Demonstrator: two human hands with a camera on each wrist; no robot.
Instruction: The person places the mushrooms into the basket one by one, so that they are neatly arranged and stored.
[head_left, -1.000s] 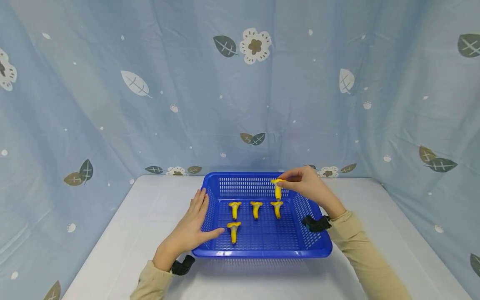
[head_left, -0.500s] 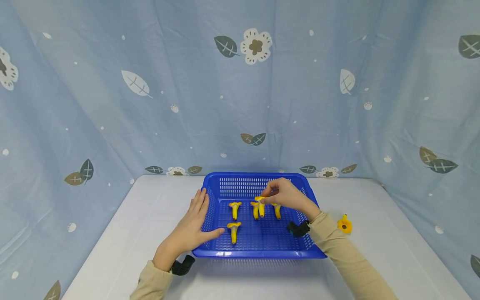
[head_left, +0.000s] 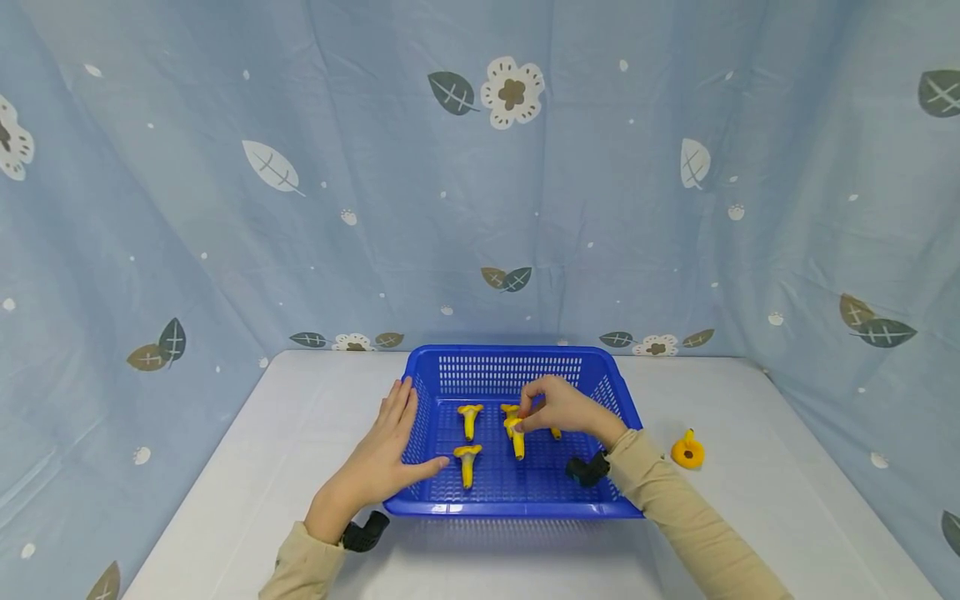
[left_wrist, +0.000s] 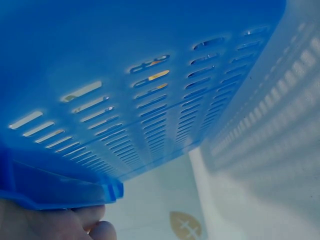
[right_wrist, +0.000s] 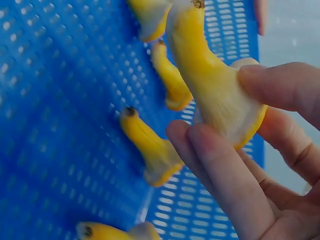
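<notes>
My right hand [head_left: 566,408] pinches a yellow chanterelle mushroom [head_left: 518,443] by its cap between thumb and fingers, low over the middle of a blue plastic basket [head_left: 517,508]. In the right wrist view the held chanterelle's pale ribbed underside [right_wrist: 220,95] faces the camera. Several more chanterelles lie in the basket: one at back left [head_left: 469,422], one in front of it [head_left: 467,468], and others partly hidden by the right hand. My left hand [head_left: 382,450] rests on the basket's left rim with its fingers straight and thumb reaching inward.
Another yellow mushroom [head_left: 688,451] stands on the white table [head_left: 210,500] to the right of the basket, beyond the right sleeve. A blue leaf-patterned curtain [head_left: 360,208] hangs behind and on both sides.
My right hand has carried the chanterelle left from the basket's back right, then lower and nearer to me. The mushroom on the table has come out from behind the sleeve. The left hand stays put.
</notes>
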